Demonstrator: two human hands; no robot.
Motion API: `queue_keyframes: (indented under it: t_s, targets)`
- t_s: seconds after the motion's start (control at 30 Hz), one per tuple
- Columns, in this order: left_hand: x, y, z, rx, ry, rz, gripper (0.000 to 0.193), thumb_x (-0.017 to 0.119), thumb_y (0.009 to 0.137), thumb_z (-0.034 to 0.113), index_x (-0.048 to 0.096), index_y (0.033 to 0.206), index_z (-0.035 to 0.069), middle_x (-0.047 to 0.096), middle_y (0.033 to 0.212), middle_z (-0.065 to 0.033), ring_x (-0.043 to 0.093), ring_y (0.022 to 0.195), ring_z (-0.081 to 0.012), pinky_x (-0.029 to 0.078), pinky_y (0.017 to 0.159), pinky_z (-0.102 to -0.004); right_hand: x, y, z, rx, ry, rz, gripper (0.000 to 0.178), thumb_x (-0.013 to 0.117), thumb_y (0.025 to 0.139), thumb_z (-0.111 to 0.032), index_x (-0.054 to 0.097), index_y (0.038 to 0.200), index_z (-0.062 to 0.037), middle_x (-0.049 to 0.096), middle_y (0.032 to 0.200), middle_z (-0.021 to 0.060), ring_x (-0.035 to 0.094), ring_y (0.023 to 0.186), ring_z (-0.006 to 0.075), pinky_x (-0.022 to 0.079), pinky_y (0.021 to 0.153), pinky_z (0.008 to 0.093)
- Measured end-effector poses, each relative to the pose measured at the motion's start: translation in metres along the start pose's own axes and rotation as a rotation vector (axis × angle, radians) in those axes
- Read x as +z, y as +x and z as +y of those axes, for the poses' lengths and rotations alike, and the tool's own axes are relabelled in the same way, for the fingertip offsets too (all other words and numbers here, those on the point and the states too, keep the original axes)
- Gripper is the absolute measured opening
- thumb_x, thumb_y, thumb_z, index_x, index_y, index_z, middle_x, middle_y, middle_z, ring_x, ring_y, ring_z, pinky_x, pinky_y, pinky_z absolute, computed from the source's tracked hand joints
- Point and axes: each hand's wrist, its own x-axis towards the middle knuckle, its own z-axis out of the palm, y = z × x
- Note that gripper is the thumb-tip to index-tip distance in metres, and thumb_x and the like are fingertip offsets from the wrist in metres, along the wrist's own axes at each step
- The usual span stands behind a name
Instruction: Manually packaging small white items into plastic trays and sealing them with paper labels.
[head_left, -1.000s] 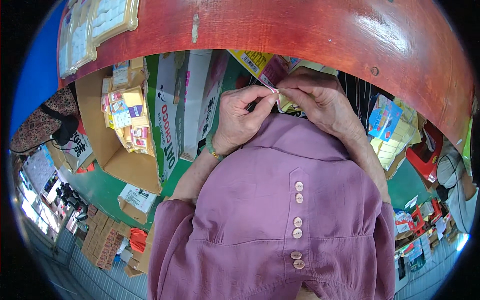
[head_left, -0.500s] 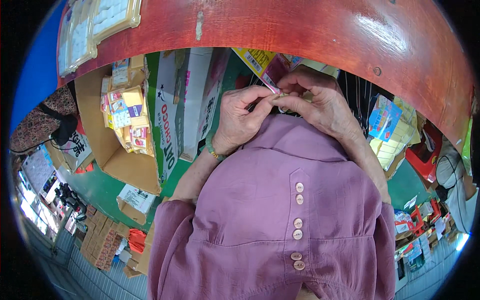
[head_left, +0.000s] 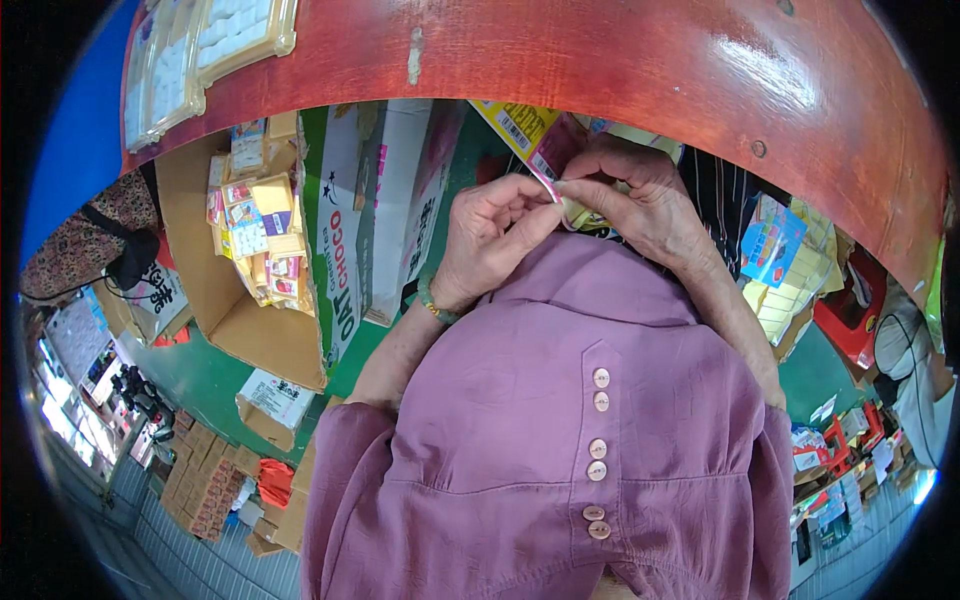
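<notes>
A flat printed piece in yellow and pink (head_left: 522,122), card-like with barcodes, slants down from under the red table edge. My left hand (head_left: 487,240) pinches its narrow pink lower end between thumb and fingers. From the other side my right hand (head_left: 645,205) is closed at the same end, its thumb and forefinger pressed together. The fingertips of both hands almost meet there. Part of the piece is hidden behind my right hand and the table, and something pale shows just below the fingertips.
Over the hands curves a red wooden tabletop (head_left: 580,50), with clear trays of white pieces (head_left: 235,35) at its left. On the left stands an open carton (head_left: 265,345) of small yellowish packs (head_left: 262,220). Pale yellow packs with a blue card (head_left: 772,240) are at right.
My left thumb and fingertips have shifted slightly along the pink end, and the right fingers have drawn in closer. The whole view has moved a little.
</notes>
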Motion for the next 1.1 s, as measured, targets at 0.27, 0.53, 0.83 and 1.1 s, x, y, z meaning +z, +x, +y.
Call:
queue_keyframes:
  t_s: [0.27,0.53,0.83,1.1]
  targets:
    - [-0.013,0.009,0.000,0.184,0.537,0.023,0.014,0.065,0.088,0.011,0.066,0.082,-0.002,0.063,0.066,-0.0012,0.053,0.060,-0.0029,0.042,0.053,-0.0205,0.001,0.000,0.008,0.211,0.431,0.069,0.009,0.064,0.084,-0.003,0.063,0.092,0.0001,0.061,0.087,0.0019,0.058,0.082,0.0094,0.047,0.076,0.0240]
    - [-0.030,-0.001,-0.023,0.061,0.474,0.188,0.018,0.064,0.088,0.014,0.067,0.081,-0.003,0.064,0.066,-0.0016,0.054,0.059,-0.0051,0.043,0.054,-0.0218,-0.041,-0.034,0.060,-0.036,1.114,0.743,0.024,0.062,0.088,-0.012,0.059,0.110,-0.0048,0.061,0.110,0.0083,0.059,0.092,0.0195,0.049,0.078,0.0339]
    - [-0.027,0.005,-0.021,-0.002,0.372,0.222,0.021,0.064,0.088,0.016,0.067,0.079,-0.003,0.066,0.067,-0.0032,0.056,0.060,-0.0053,0.044,0.056,-0.0206,-0.145,-0.128,0.080,-0.016,1.046,1.190,0.026,0.056,0.091,-0.019,0.059,0.112,-0.0049,0.063,0.107,0.0106,0.059,0.093,0.0230,0.049,0.076,0.0361]
    - [-0.018,0.002,0.029,-0.071,0.753,0.148,0.021,0.068,0.085,0.014,0.065,0.071,-0.001,0.061,0.058,-0.0018,0.054,0.055,-0.0042,0.042,0.051,-0.0207,-0.101,-0.188,-0.006,-0.007,0.671,1.289,0.006,0.057,0.091,-0.007,0.056,0.089,-0.0011,0.056,0.081,0.0058,0.050,0.075,0.0127,0.039,0.071,0.0258]
